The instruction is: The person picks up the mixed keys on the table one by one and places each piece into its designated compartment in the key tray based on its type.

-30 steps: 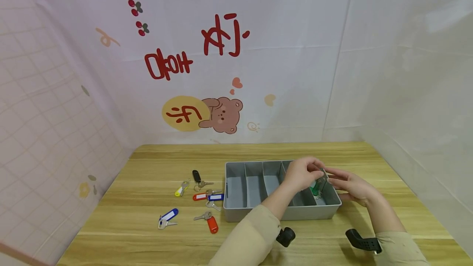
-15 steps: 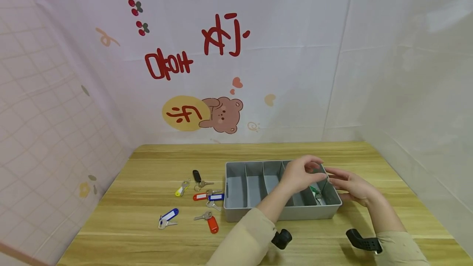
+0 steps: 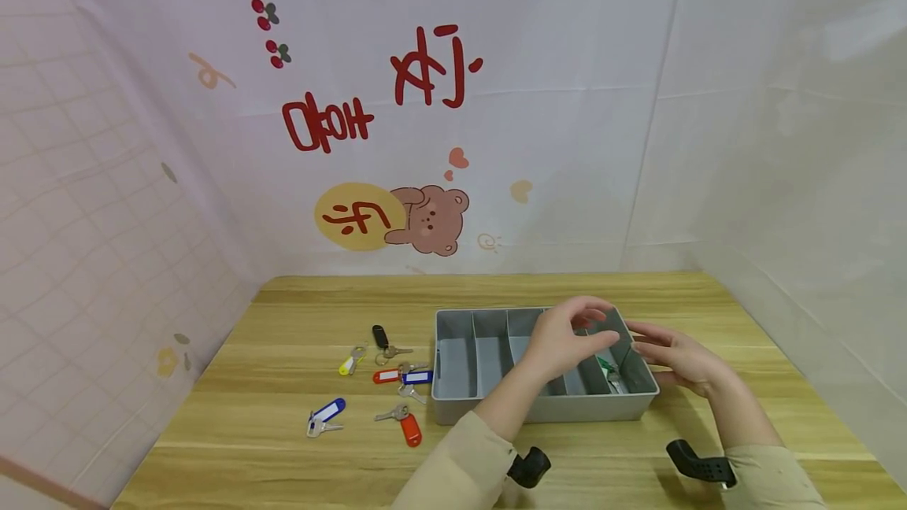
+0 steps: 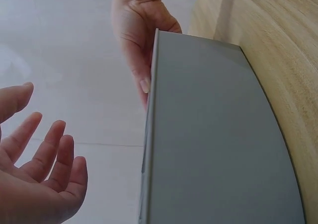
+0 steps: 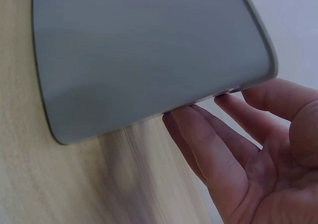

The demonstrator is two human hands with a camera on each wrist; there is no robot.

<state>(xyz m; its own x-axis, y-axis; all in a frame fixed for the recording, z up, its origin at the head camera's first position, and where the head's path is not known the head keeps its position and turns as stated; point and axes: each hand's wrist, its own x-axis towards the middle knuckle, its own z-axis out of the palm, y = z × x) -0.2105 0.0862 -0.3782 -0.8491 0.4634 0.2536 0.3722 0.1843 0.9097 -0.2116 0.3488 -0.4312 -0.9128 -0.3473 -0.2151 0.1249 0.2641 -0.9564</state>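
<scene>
A grey divided box [image 3: 489, 412] stands on the wooden table, its compartments side by side. Over its right half hovers my left hand [image 3: 567, 341], thumb and fingers apart with nothing between them. The left wrist view has this left hand [image 4: 42, 177] above the box rim, fingers loosely bent. In the rightmost compartment lies a key with a green tag [image 3: 605, 366], partly hidden by the walls. My right hand [image 3: 680, 360] is at the box's right end. Seen from the right wrist, fairly straight fingertips of the right hand [image 5: 248, 154] touch the grey wall [image 5: 149, 60].
Several tagged keys lie left of the box: a black tag [image 3: 380, 336], a yellow tag [image 3: 346, 365], a red tag [image 3: 386, 375], a blue tag [image 3: 417, 377], another blue tag [image 3: 328, 410] and another red tag [image 3: 411, 430]. A printed curtain [image 3: 567, 179] hangs behind the table.
My left hand has let go of the key with the green tag, which now lies down in the rightmost compartment. The left hand has drawn back slightly left; the right hand has stayed at the box.
</scene>
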